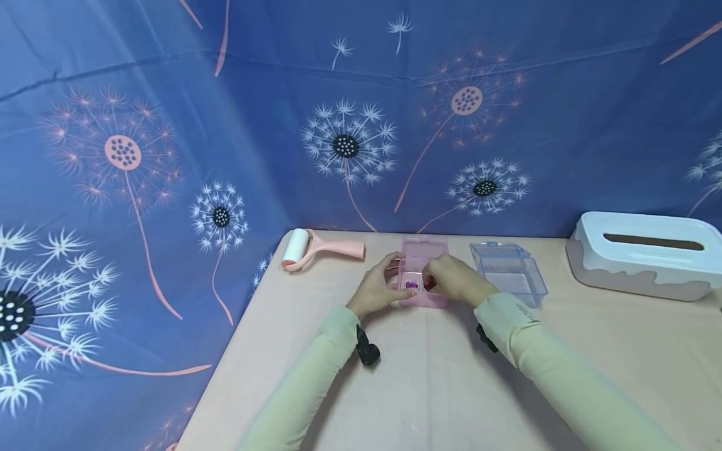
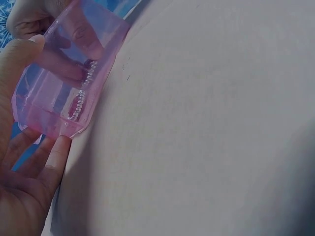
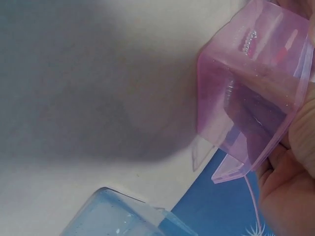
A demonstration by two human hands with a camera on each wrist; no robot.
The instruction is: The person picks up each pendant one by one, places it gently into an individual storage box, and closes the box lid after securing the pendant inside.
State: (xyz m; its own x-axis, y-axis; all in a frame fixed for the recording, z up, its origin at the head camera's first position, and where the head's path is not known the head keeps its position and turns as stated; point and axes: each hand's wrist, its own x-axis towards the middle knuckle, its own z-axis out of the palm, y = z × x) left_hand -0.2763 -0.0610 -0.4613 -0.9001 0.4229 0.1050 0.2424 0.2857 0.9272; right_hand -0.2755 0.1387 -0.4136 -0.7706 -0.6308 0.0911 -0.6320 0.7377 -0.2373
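Pink box (image 1: 424,302) stands lid-up on the worktop (image 1: 429,388), gripped at nine o'clock by the left hand's (image 1: 375,288) curled fingers. The right hand's (image 1: 454,279) fingers dip inside; whether they pinch anything, I cannot tell. A loose pinch near the beaded trinket (image 1: 412,284) could drop something; a slack left grip could let the box skid. Withdrawing carelessly, the right cuff (image 1: 504,319) might nudge the blue box (image 1: 521,293) at three o'clock.

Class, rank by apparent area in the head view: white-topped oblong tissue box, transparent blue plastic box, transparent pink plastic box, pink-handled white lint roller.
1. Tissue box
2. Blue box and pink box: too close to rank, partly covered
3. Lint roller
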